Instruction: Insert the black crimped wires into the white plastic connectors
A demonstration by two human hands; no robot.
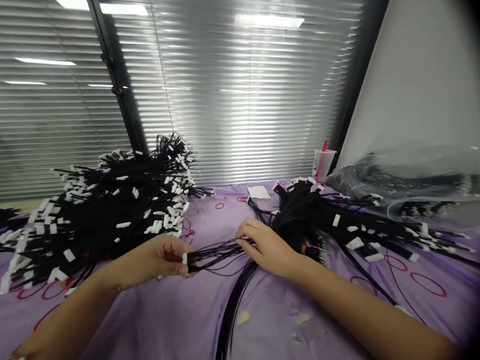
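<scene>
A few black wires point(217, 254) run between the hands. The left hand point(150, 260) pinches a white connector point(185, 259) between closed fingers point(179, 270); the right hand point(267, 249) loosely grips the strands. Large heaps of connector-ended wires lie on the purple cloth point(148, 324), one to the left point(105, 217), another to the right point(313, 219).
</scene>
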